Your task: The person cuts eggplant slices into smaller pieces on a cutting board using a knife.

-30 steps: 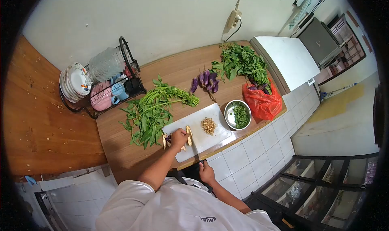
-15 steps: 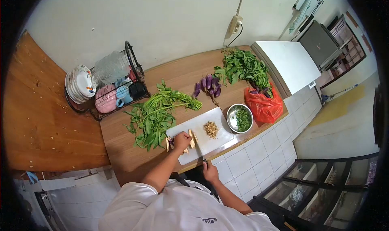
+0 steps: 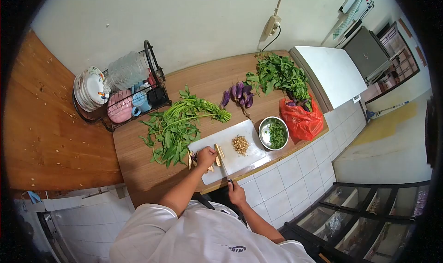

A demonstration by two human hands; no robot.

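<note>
My left hand (image 3: 206,157) is closed, its fingertips on a long cut piece of eggplant (image 3: 218,160) at the left part of the white cutting board (image 3: 254,160). More pale eggplant pieces (image 3: 189,160) with purple skin lie around that hand, partly hidden by it. My right hand (image 3: 237,194) grips the handle of a knife (image 3: 224,170) at the board's near edge. Its blade points away from me, against or close beside the piece under my left fingers. Right of the blade, a small pile of chopped light-brown bits (image 3: 240,145) rests on the board.
A metal bowl (image 3: 263,138) of chopped greens stands right of the board. Leafy greens (image 3: 173,136) lie to the left, whole purple eggplants (image 3: 241,94) behind. At the right are a red plastic bag (image 3: 302,124) and another leafy bunch (image 3: 281,74). A dish rack (image 3: 159,83) stands at back left.
My right hand and the knife have shifted slightly left and away from me. My left hand stays at the eggplant piece, a little farther from me. The view has tilted slightly.
</note>
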